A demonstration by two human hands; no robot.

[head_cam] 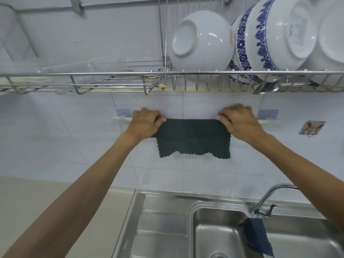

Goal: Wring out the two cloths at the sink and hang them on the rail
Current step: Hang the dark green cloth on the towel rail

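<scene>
A dark green cloth [193, 138] hangs spread over the white wall rail [122, 118], its scalloped lower edge loose against the tiles. My left hand [146, 121] grips the cloth's upper left corner at the rail. My right hand [240, 121] pinches the upper right corner. Most of the rail between my hands is hidden by the cloth. A second cloth, dark blue [257, 237], lies draped over the sink's back edge below the tap, hanging into the basin.
A steel sink [214, 235] with a drainboard at its left sits below, its tap [268, 200] at the right. Above the rail, a wire dish rack [111, 74] holds white and blue-patterned bowls [202, 40]. A small adhesive hook [311, 128] is on the tiles at right.
</scene>
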